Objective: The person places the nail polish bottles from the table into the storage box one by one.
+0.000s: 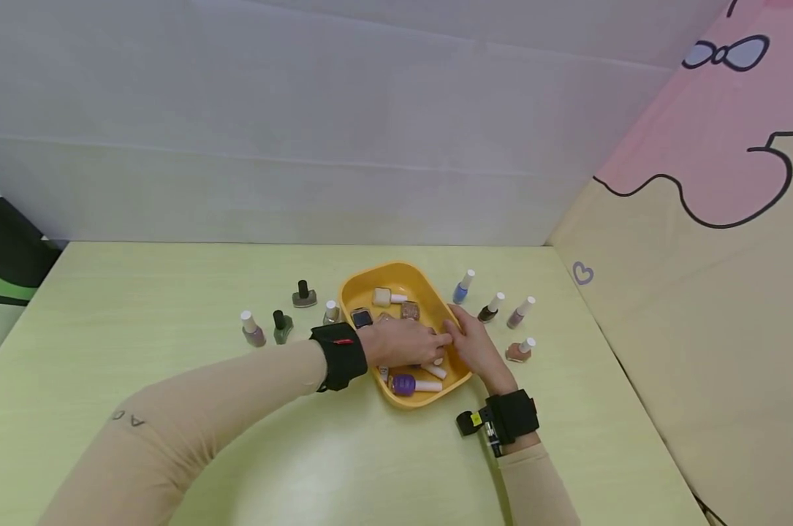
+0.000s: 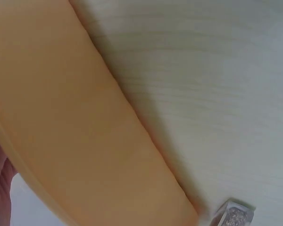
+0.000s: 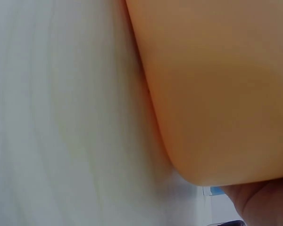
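Observation:
A yellow plastic basin (image 1: pixel 396 273) on the table holds several nail polish bottles, among them a purple bottle (image 1: pixel 404 385), a cream one (image 1: pixel 382 296), a dark one (image 1: pixel 361 317) and a glittery brownish one (image 1: pixel 410 310). My left hand (image 1: pixel 403 342) reaches over the basin's left rim, down among the bottles. Its fingertips are partly hidden, so whether they pinch a bottle does not show. With my right hand (image 1: pixel 476 345) I grip the basin's right wall at the rim. Both wrist views mostly show the basin's outer wall (image 2: pixel 85 122).
Left of the basin stand several bottles: a lilac one (image 1: pixel 253 334), a dark green one (image 1: pixel 282 329), a grey one (image 1: pixel 304 295) and a clear one (image 1: pixel 331 313). To the right are blue (image 1: pixel 460 293), black (image 1: pixel 487 313), mauve (image 1: pixel 517 317) and orange-brown (image 1: pixel 518 353) bottles.

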`<state>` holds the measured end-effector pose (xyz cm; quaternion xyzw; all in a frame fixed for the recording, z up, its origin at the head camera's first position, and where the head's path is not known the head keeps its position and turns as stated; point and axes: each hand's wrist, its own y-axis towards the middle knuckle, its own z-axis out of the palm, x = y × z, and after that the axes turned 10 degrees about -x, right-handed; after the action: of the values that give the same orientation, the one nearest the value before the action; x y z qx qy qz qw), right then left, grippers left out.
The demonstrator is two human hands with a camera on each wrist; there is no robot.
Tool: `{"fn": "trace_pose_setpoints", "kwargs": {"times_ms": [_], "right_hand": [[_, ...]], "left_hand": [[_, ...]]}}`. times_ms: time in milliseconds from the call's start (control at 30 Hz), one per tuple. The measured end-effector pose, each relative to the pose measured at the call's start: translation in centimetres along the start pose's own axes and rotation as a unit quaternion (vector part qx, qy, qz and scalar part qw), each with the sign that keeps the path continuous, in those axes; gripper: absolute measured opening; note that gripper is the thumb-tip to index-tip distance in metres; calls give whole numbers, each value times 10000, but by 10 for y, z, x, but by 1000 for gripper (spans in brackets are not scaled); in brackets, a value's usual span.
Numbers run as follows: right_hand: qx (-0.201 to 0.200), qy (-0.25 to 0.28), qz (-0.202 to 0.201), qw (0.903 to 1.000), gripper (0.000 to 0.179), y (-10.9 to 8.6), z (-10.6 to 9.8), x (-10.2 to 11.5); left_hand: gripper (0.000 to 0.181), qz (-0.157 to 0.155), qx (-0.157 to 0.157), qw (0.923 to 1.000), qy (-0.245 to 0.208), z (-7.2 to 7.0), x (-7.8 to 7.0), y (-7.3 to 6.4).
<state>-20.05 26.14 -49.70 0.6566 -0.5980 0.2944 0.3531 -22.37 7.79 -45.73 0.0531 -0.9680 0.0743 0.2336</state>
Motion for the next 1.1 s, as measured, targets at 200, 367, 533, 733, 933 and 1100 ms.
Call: {"fn": "trace_pose_setpoints", "kwargs": {"times_ms": [200,367,533,733,933,1100], "right_hand": [[-10,-39,73,10000,39,1,0,1],[37,35,95,9999,39,1,1,2],[25,5,30,10000,39,1,1,2],[-5,-13,20,10000,38,2,1,0],[3,-3,57,10000,38,1,1,-1],[-39,-13,62,10000,38,0,1,0]], "left_hand": [[34,-63,-33,9999,-86,0,-1,-1],[32,-204,94,9991,-364,-1,0,-1],[31,-228,8,9983,-532,-2,1,-2],[38,-202,-22,9977,-645,-2,-1,-4],[42,-237,-104,9961,-842,-4,-5,-8],[50,-392,-196,9931,-1088,-5,-6,-14]]}}
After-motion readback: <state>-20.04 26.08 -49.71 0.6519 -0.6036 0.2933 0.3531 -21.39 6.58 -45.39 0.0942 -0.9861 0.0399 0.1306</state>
